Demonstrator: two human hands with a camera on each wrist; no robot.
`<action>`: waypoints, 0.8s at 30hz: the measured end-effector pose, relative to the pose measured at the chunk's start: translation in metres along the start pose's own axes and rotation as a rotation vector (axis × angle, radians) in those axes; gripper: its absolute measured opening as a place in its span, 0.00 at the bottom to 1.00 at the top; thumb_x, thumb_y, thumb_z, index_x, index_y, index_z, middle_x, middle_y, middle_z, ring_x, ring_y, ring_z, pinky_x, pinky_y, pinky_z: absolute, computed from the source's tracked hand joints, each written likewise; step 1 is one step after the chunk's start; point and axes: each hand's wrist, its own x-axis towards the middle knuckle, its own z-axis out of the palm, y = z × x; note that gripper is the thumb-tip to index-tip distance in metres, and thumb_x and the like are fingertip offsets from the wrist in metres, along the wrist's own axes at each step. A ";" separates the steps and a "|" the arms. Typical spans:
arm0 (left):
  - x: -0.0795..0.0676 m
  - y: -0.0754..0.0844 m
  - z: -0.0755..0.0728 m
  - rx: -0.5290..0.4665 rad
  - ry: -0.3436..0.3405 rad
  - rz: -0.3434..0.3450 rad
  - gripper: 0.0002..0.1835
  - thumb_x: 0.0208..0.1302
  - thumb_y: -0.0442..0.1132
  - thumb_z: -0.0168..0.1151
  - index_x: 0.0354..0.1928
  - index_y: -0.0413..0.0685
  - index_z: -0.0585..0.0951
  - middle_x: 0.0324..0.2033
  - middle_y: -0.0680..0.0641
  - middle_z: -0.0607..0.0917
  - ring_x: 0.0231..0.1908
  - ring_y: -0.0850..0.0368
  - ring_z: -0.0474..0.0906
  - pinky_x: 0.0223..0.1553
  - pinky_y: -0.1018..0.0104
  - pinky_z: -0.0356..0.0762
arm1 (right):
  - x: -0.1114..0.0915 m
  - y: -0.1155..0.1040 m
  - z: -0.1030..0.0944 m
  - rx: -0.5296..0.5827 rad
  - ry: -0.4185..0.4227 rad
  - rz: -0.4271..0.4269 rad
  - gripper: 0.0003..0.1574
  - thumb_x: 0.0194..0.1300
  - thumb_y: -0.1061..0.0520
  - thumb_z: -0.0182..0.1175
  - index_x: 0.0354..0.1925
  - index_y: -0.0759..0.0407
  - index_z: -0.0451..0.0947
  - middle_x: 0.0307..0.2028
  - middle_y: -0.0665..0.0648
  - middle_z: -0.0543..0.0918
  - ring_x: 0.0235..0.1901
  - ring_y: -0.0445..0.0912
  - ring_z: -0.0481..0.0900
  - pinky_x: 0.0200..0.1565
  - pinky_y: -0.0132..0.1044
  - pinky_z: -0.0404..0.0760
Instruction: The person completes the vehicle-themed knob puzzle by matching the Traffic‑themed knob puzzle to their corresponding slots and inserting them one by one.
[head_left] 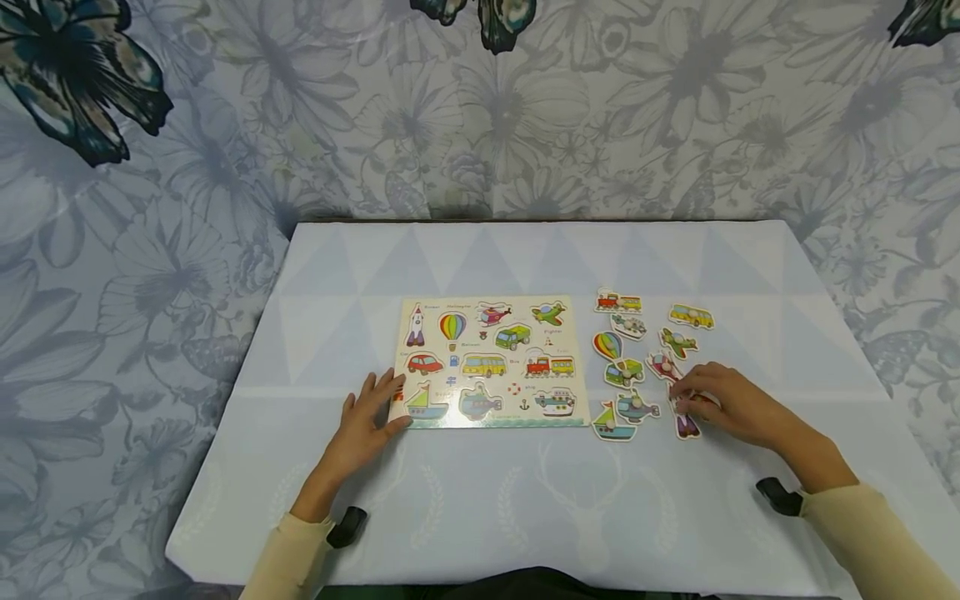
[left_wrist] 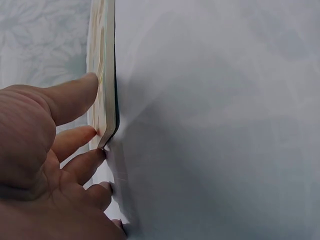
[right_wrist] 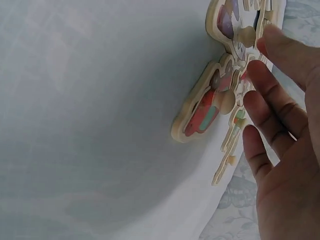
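My left hand [head_left: 365, 422] rests at the near left corner of a puzzle board [head_left: 453, 400] printed with vehicles. In the left wrist view its thumb lies over the board's edge [left_wrist: 107, 75], with the other fingers loosely spread beside the corner. My right hand [head_left: 723, 404] is over the loose pieces right of the board, fingers relaxed and thumb apart from the index finger. Under its fingertips lies a rocket piece [head_left: 687, 427], partly hidden. A knobbed red car piece [right_wrist: 202, 117] shows near the fingers in the right wrist view. Just beyond is a pink helicopter piece [head_left: 663, 364].
Between board and right hand lie a sailboat piece [head_left: 613, 427], a blue-grey helicopter piece [head_left: 637, 408], a green truck piece [head_left: 622, 373] and a balloon piece [head_left: 606, 345]. Farther back are a train piece [head_left: 618, 302], a ship piece, a green plane piece [head_left: 678, 342] and a yellow bus piece [head_left: 691, 317].
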 end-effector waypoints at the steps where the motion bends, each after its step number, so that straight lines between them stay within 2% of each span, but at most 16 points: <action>1: 0.000 0.000 0.000 0.002 -0.006 -0.002 0.39 0.64 0.37 0.68 0.75 0.41 0.63 0.76 0.33 0.56 0.77 0.27 0.35 0.68 0.25 0.25 | 0.000 -0.001 0.000 0.015 -0.009 0.002 0.14 0.57 0.61 0.72 0.42 0.48 0.86 0.37 0.37 0.82 0.37 0.35 0.74 0.41 0.28 0.72; 6: 0.000 -0.001 -0.001 0.006 -0.024 -0.007 0.42 0.62 0.36 0.70 0.76 0.41 0.61 0.77 0.34 0.55 0.77 0.29 0.34 0.69 0.27 0.24 | 0.000 -0.003 0.001 0.073 -0.044 0.012 0.12 0.59 0.59 0.72 0.39 0.43 0.84 0.34 0.34 0.79 0.34 0.33 0.72 0.36 0.30 0.74; 10: -0.001 -0.003 0.000 0.013 -0.018 0.004 0.43 0.61 0.37 0.71 0.76 0.41 0.61 0.77 0.34 0.55 0.77 0.29 0.35 0.69 0.27 0.24 | -0.002 -0.004 0.003 0.086 -0.051 0.004 0.14 0.58 0.61 0.72 0.39 0.42 0.83 0.36 0.36 0.80 0.34 0.33 0.71 0.36 0.29 0.74; 16: -0.001 -0.005 0.002 0.017 -0.006 0.007 0.44 0.60 0.37 0.71 0.76 0.42 0.61 0.77 0.35 0.55 0.77 0.29 0.35 0.69 0.28 0.25 | -0.001 -0.005 0.002 0.064 -0.059 0.001 0.15 0.58 0.62 0.72 0.38 0.42 0.83 0.36 0.36 0.80 0.35 0.32 0.71 0.37 0.29 0.74; 24: 0.000 -0.005 0.001 0.012 -0.012 -0.006 0.44 0.60 0.37 0.71 0.76 0.43 0.61 0.77 0.35 0.55 0.77 0.31 0.34 0.69 0.29 0.23 | 0.007 -0.009 -0.005 0.029 -0.038 -0.022 0.15 0.55 0.63 0.73 0.37 0.45 0.83 0.33 0.35 0.77 0.33 0.32 0.72 0.32 0.30 0.74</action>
